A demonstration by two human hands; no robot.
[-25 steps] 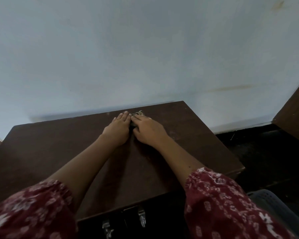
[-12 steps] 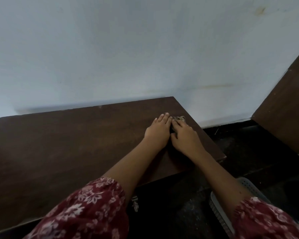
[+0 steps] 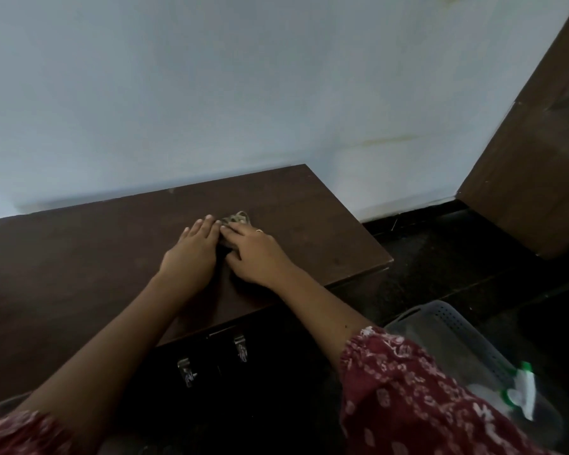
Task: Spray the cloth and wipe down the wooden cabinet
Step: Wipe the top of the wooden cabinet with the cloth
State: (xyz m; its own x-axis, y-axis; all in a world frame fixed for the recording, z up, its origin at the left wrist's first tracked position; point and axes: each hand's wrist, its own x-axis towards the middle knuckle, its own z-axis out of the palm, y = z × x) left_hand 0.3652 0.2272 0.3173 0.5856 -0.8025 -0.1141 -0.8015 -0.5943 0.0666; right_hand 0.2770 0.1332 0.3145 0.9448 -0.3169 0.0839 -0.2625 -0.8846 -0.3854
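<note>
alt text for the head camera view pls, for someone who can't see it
Two bare hands, left and right, press a small crumpled greyish cloth flat on the dark brown wooden cabinet top, against a pale blue wall. Red floral sleeves frame the bottom; a grey perforated plastic basket sits lower right.

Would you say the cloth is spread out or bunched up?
Bunched up: only a small crumpled bit of the cloth shows beyond both hands.

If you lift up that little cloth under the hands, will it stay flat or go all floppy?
Probably floppy: the cloth looks bunched and wrinkled beyond the left hand and right hand. It likely slides easily on the smooth cabinet top, and seems light.
</note>
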